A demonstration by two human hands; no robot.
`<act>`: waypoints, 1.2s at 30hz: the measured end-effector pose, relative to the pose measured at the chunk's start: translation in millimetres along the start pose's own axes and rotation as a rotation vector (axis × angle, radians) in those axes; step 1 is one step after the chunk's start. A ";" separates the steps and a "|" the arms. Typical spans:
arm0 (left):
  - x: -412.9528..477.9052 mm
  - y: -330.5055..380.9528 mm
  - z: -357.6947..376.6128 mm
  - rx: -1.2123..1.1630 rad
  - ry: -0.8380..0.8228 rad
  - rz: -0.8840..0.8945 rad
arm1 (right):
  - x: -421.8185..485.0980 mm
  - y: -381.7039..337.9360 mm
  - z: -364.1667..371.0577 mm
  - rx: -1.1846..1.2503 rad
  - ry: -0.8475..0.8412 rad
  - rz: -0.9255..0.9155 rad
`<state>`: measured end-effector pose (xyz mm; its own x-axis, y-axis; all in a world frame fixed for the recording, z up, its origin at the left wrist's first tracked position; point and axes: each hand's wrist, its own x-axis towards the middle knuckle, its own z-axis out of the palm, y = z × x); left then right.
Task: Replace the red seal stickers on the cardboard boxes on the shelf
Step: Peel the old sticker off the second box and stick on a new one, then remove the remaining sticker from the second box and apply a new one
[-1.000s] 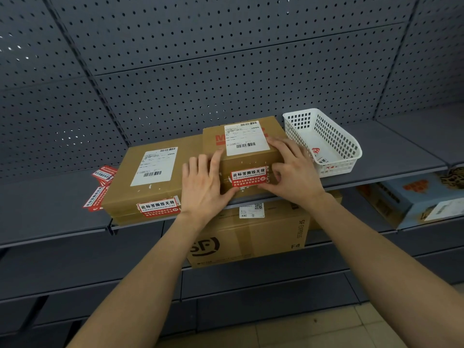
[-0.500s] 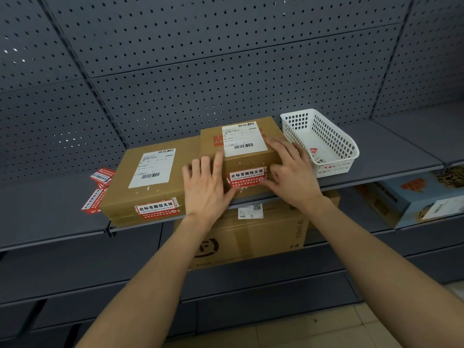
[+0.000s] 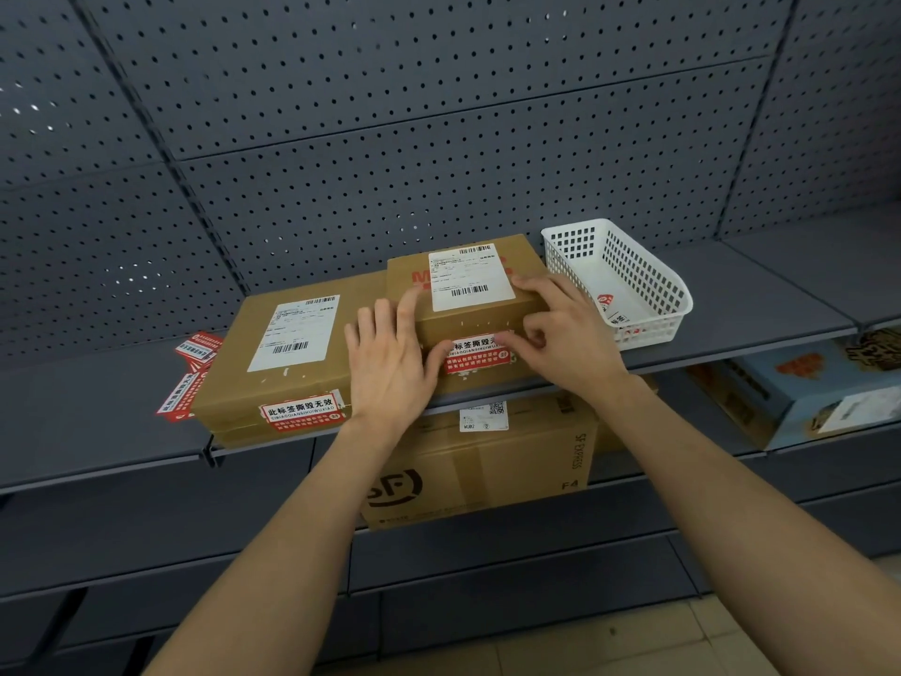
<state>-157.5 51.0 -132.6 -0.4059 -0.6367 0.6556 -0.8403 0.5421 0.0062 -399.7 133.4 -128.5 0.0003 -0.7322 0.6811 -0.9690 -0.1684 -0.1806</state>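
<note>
Since a second ago the right hand (image 3: 560, 334) has curled up: it was flat on the small box (image 3: 468, 314), and now the thumb and forefinger pinch at the right end of the red sticker (image 3: 475, 356) on that box's front face. Can't tell if the edge is actually lifted, it's a bit blurry there. The left hand (image 3: 390, 363) has barely shifted. It's unclenched, fingers spread, palm pressed on the box's left front corner, thumb touching the sticker's left end.

Only the one head view, so here's the layout. The small box sits centre frame on the shelf (image 3: 731, 304), touching the big box (image 3: 287, 353) to its left, which has its own red sticker (image 3: 302, 412) across its front edge. Left of that, a few loose stickers (image 3: 192, 363) lie on the shelf. Right of centre is a white basket (image 3: 629, 270) with some sticker scraps inside. Lower middle, one shelf down, there's an SF box (image 3: 482, 465).
</note>
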 end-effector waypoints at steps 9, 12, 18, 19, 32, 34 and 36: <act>5.4 25.9 -4.7 0.071 -0.027 -0.096 | 8.3 -22.0 11.5 -0.120 0.025 0.148; 6.2 26.3 -2.6 0.078 -0.041 -0.066 | 7.7 -17.9 10.6 -0.065 -0.005 0.144; 25.2 -0.5 -10.4 -0.268 0.107 -0.322 | 21.3 2.4 -16.6 0.133 0.182 0.430; 36.1 -5.0 -11.7 -0.269 0.047 -0.413 | 32.6 3.6 -19.8 0.131 0.190 0.504; 52.3 -30.6 -16.2 -0.834 -0.196 -0.673 | 71.6 -4.4 -50.7 0.939 -0.038 0.852; 53.7 -24.6 -28.9 -0.962 -0.187 -0.762 | 74.8 -6.4 -62.2 0.998 0.015 0.866; 54.3 -24.4 -32.0 -1.062 -0.228 -0.838 | 72.9 -5.8 -62.6 1.021 -0.024 0.836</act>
<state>-147.5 20.7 -73.0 -0.0543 -0.9980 0.0320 -0.2261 0.0435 0.9731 -409.5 122.3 -33.4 -0.4887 -0.8674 0.0934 -0.0581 -0.0744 -0.9955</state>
